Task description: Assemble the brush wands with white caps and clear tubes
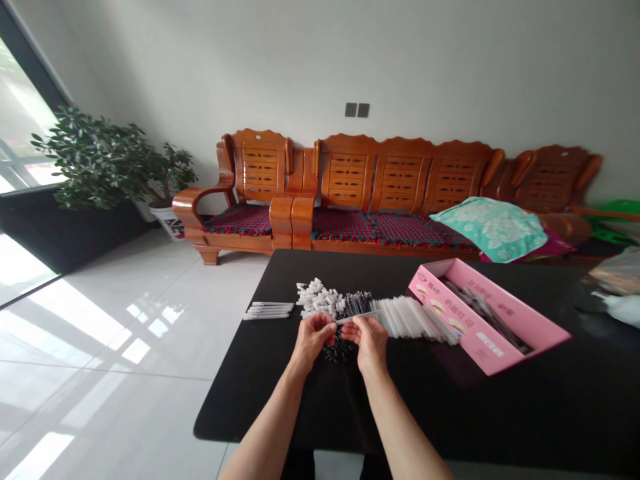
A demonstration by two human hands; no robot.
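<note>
A slim whitish pen barrel (361, 316) is held nearly level over the black table (240, 400). My left hand (311, 340) pinches its left end, and my right hand (371, 340) grips it further right, fingers closed. Just beyond my hands lie a heap of small white pen parts (320, 298) and a bunch of thin dark refills (358, 302). Small black pieces (338, 352) are piled under and between my hands, partly hidden. Many translucent barrels (407, 318) lie stacked to the right. Several white pens (269, 310) form a row at the left.
A pink box (450, 323) with dark slender items inside stands at the table's right. Plastic bags (620, 293) are at the far right edge. Behind the table is a wooden sofa (293, 223) with a teal cloth (493, 227); a potted plant (107, 157) stands left.
</note>
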